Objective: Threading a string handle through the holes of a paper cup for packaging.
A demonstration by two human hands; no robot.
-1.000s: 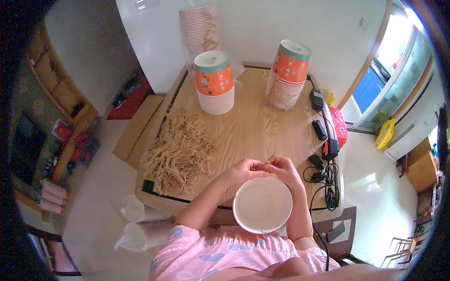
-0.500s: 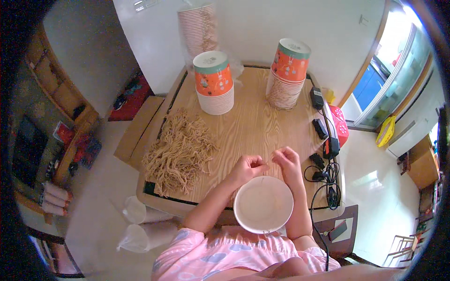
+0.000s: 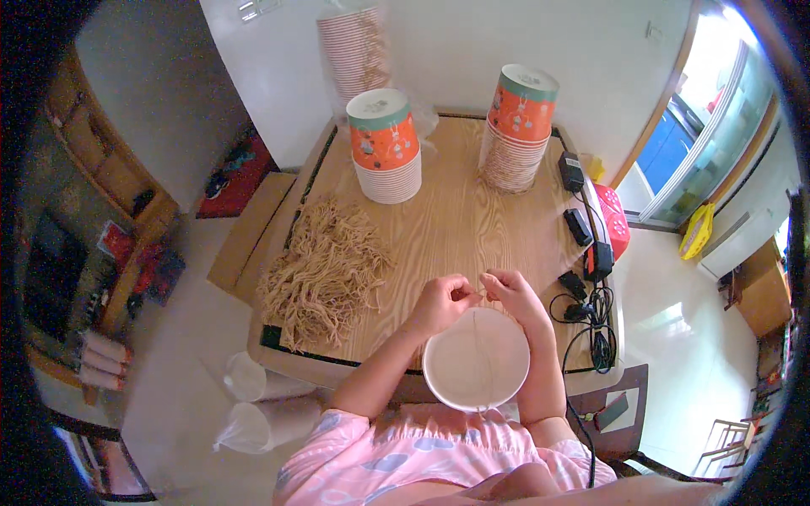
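A white paper bucket stands at the table's near edge against my body, its mouth turned up toward me. Across its opening runs a thin tan string, from the near rim to the far rim. Just beyond the far rim, my left hand pinches the string between thumb and fingers. Close beside it, my right hand is also closed in a pinch on the string. The fingertips almost meet, and the exact strand between them is hard to make out.
A heap of tan strings lies at the left. Upside-down stacks of orange-and-white paper buckets, one left and one right, stand at the back. Black adapters and coiled cables line the right edge. A bagged bucket stack stands behind.
My right hand has come left and down, close to my left hand, and its fingers have closed. The string now shows stretched across the bucket's mouth.
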